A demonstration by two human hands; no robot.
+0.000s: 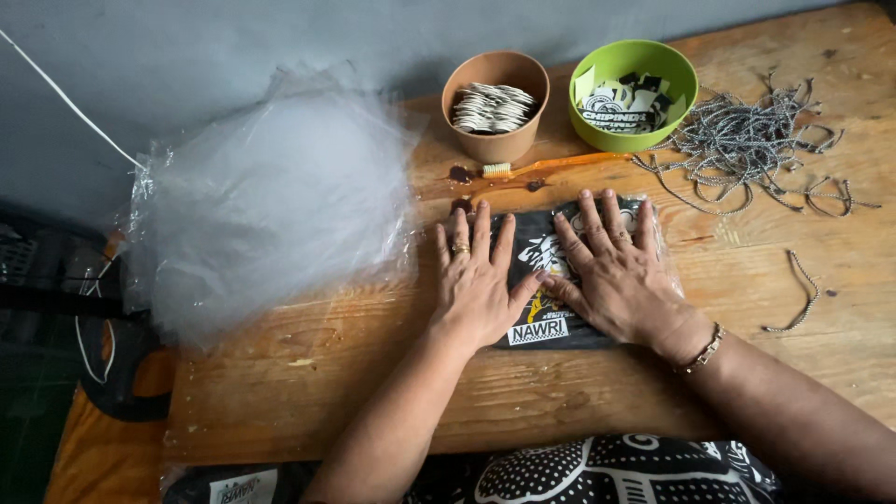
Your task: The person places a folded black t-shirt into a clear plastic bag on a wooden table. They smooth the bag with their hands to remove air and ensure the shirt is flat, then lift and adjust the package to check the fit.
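left hand (478,280): fingers spread flat on bagged black garment (560,275) | right hand (618,271): fingers spread flat on it too | garment lay on wooden surface (308,364), before green bowl (635,93)

2 bowls (496,105) behind the bagged garment (551,322)

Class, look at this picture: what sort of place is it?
Probably a small home packing bench: a stack of clear plastic bags, bowls of tags and stickers, and a bagged dark garment.
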